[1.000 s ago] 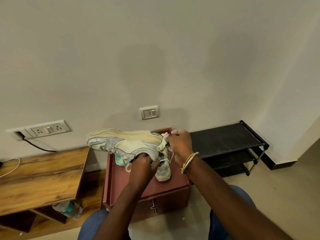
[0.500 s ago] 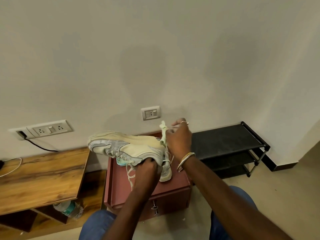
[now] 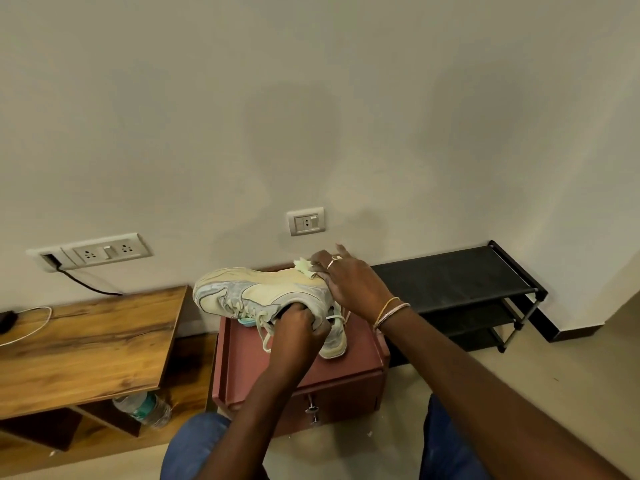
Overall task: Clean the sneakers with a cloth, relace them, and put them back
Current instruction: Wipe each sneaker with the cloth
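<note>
left hand grips sneaker collar; right hand, fingers half-splayed, pinches cloth at sneaker's 2 o'clock, and that loose pinch could drop it.

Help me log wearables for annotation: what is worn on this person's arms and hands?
No sleeves or gloves are worn. The right hand wears a ring; its wrist carries thin bangles, gold and pale. The left hand shows no jewellery.

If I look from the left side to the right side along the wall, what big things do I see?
Wooden desk → red cabinet, above which the left hand grips a sneaker and the right hand holds a cloth against it → black shoe rack.
</note>
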